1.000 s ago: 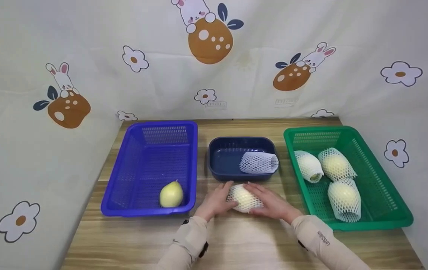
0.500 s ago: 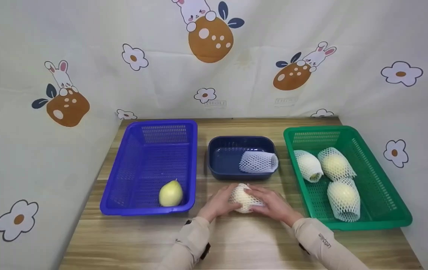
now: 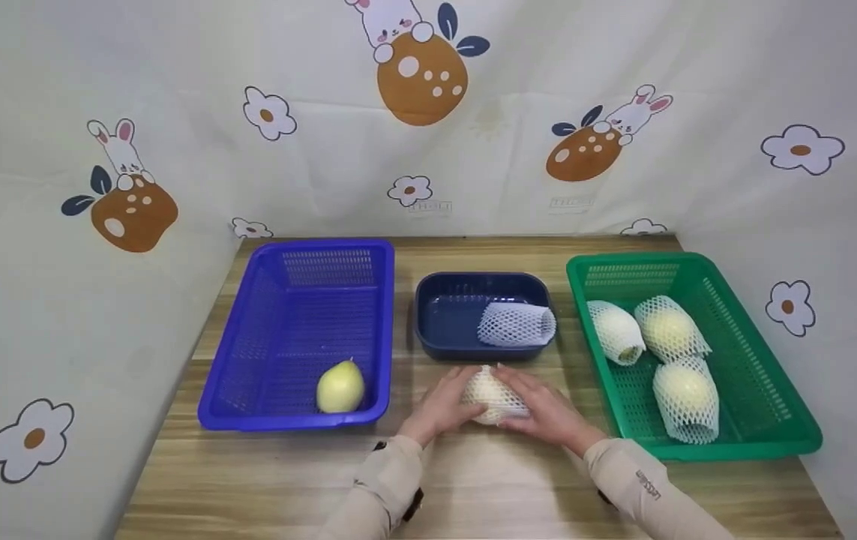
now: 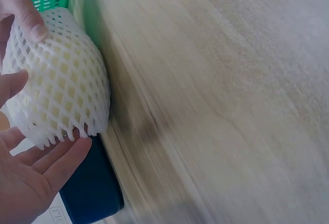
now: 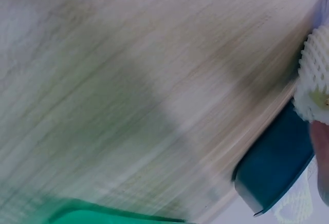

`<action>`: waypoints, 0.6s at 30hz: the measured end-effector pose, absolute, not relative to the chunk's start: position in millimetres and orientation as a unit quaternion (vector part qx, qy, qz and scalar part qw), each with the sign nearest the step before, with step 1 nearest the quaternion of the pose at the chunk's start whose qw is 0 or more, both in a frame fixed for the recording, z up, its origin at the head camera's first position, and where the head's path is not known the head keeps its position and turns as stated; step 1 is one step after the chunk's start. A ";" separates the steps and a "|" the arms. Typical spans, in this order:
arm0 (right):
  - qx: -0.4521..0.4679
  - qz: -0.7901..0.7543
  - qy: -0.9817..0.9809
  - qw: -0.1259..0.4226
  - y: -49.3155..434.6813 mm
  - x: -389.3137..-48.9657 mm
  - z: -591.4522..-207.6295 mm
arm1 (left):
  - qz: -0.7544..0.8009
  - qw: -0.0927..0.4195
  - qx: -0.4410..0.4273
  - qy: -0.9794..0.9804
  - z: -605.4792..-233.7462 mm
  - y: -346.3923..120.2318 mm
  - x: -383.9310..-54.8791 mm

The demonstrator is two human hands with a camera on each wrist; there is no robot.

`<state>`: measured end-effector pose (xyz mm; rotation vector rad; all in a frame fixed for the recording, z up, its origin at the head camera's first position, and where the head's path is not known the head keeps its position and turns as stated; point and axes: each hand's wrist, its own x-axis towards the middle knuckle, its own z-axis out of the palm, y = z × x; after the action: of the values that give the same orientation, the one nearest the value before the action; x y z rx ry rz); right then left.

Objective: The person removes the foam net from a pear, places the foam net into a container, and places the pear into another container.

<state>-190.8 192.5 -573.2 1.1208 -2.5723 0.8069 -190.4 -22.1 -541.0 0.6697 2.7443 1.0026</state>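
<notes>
A pear in a white foam net (image 3: 495,397) is between both hands, just in front of the navy tray. My left hand (image 3: 443,405) holds its left side; in the left wrist view that hand's thumb and fingertips (image 4: 77,152) lie along the fringed end of the net. On the other side, my right hand (image 3: 548,411) grips the netted pear, its thumb (image 4: 36,26) pressing near the opposite end. The right wrist view catches only part of the net (image 5: 314,75), with a bit of the pear's end showing in the opening.
A blue basket (image 3: 211,375) at left holds one bare pear (image 3: 340,387). The navy tray (image 3: 447,315) behind the hands contains a foam net (image 3: 514,324). At right, a green basket (image 3: 758,375) holds 3 netted pears (image 3: 687,394). A patterned cloth surrounds the wooden table (image 3: 271,487).
Both hands have stayed round the netted pear in front of the tray. The net and pear have turned slightly between them, and the fingers have shifted a little.
</notes>
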 end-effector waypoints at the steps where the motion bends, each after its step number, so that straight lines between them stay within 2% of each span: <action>1: 0.381 0.271 -0.878 0.098 192.8 -190.4 -573.9 | 0.334 0.073 0.222 0.913 -541.0 -22.0 -190.2; 5: 0.383 0.279 -0.876 0.087 193.5 -189.0 -575.5 | 0.337 0.073 0.224 0.912 -543.9 -22.2 -190.3; 14: 0.400 0.307 -0.846 0.171 194.0 -189.8 -580.8 | 0.363 0.076 0.201 0.907 -549.0 -23.6 -191.2; 18: 0.393 0.305 -0.849 0.181 193.8 -190.2 -582.6 | 0.361 0.075 0.199 0.908 -550.0 -23.5 -191.7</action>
<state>-190.2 193.8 -582.6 1.1087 -2.3968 0.8626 -191.7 -23.5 -550.0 0.5956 2.7241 1.0816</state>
